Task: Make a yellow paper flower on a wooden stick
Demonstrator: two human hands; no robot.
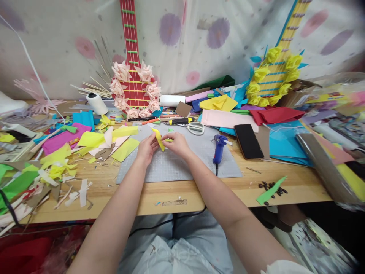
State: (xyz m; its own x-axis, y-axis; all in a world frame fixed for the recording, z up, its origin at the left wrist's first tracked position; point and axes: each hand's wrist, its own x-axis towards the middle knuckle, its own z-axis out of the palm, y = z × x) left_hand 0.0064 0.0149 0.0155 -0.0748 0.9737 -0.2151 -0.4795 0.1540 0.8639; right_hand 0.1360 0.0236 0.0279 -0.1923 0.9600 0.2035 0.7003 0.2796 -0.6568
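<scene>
Over the grey cutting mat (182,173), my left hand (146,150) is closed around a narrow strip of yellow crepe paper (158,139), which stands up from the fingers. My right hand (178,144) meets it from the other side, its fingertips pinched at a small yellow bit by the strip; whether this bit belongs to the same strip I cannot tell. Scissors with pale handles (196,128) and a yellow-black utility knife (181,121) lie just beyond my hands. A blue hot glue gun (219,150) rests on the mat to the right.
Yellow paper pieces (125,149) and scraps spread leftward. Behind stand a red paper guitar (136,91) with pink flowers and a yellow one (269,82). A phone (248,141), blue sheets (288,142), dark beads (281,190) and a green strip (270,191) lie right.
</scene>
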